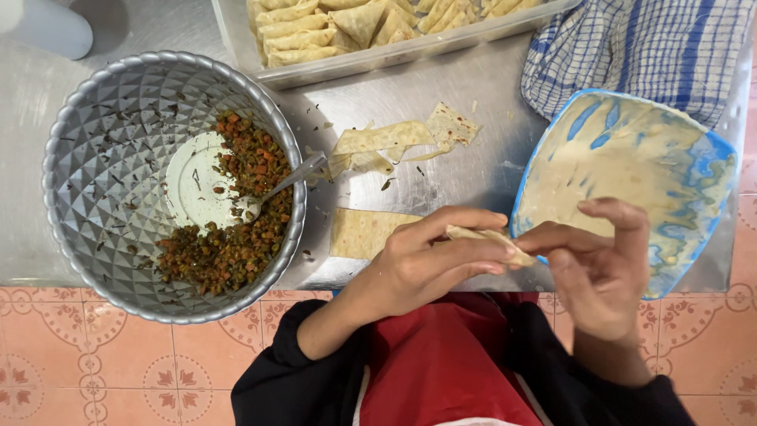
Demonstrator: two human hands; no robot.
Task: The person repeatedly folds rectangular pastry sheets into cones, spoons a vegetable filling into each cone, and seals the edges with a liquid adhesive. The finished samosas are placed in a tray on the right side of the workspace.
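Observation:
My left hand is closed around a pale pastry strip folded at its end; the rest of the strip lies flat on the steel table. My right hand pinches the folded tip with thumb and forefinger, just over the rim of a blue-and-white bowl smeared with pale paste. To the left stands a faceted metal bowl holding a chopped vegetable filling and a spoon.
A clear tray of folded pastries sits at the back. Torn pastry scraps lie mid-table. A blue checked cloth is at the back right. Below the table edge are pink patterned floor tiles.

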